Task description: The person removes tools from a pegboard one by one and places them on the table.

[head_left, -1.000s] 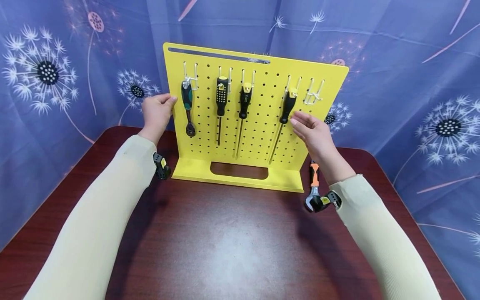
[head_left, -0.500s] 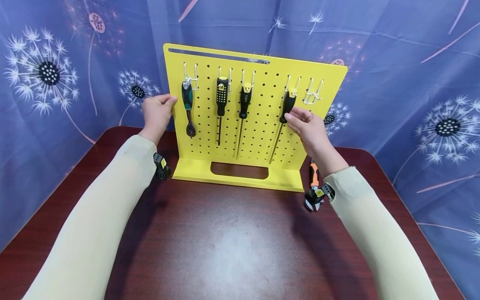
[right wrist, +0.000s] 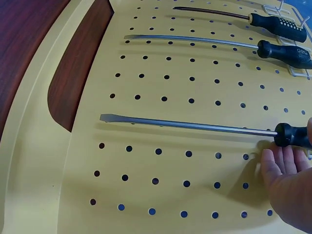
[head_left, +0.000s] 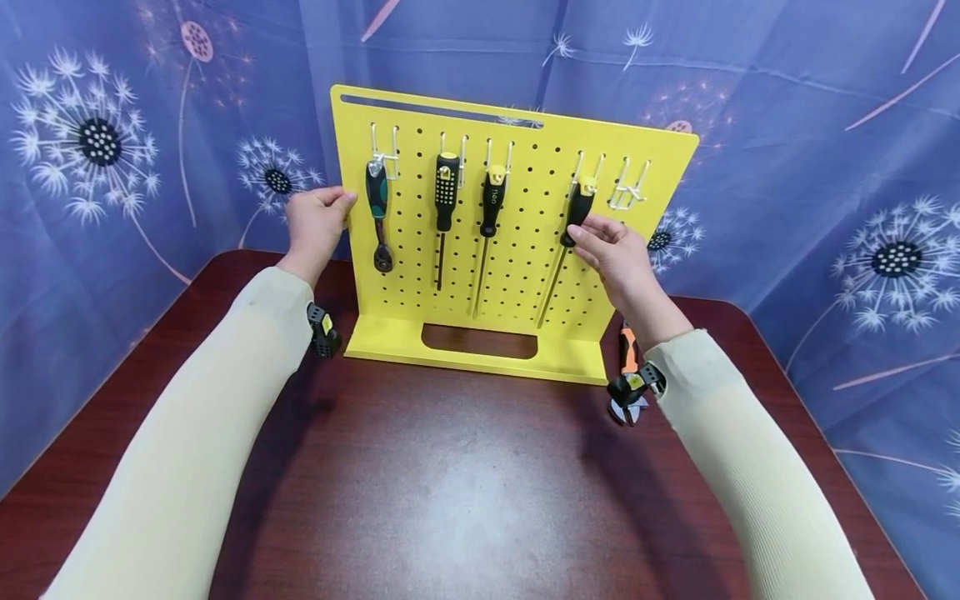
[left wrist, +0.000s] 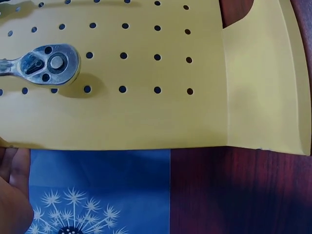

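Observation:
A yellow pegboard [head_left: 525,250] stands upright on the table, and my left hand [head_left: 317,218] pinches its left edge. Beside that hand a ratchet wrench [head_left: 378,200] with a green and black handle hangs from a hook; its round head [left wrist: 57,63] shows in the left wrist view. At the right, my right hand [head_left: 618,254] pinches the lower handle of a slotted screwdriver [head_left: 580,204], whose yellow end is up at the hook. Its long blade [right wrist: 190,126] points down along the board, and the fingers [right wrist: 287,161] sit behind the handle in the right wrist view.
Two more screwdrivers, one with a dotted handle [head_left: 446,192] and one plain black [head_left: 492,200], hang mid-board. A bare white hook [head_left: 626,196] is at far right. On the table lies an orange-handled adjustable wrench [head_left: 628,350], partly hidden by the wrist camera. Blue curtain [head_left: 787,167] hangs behind.
My right hand has moved slightly left, from beside the screwdriver to its handle, and now pinches it. The left hand has stayed at the board's edge.

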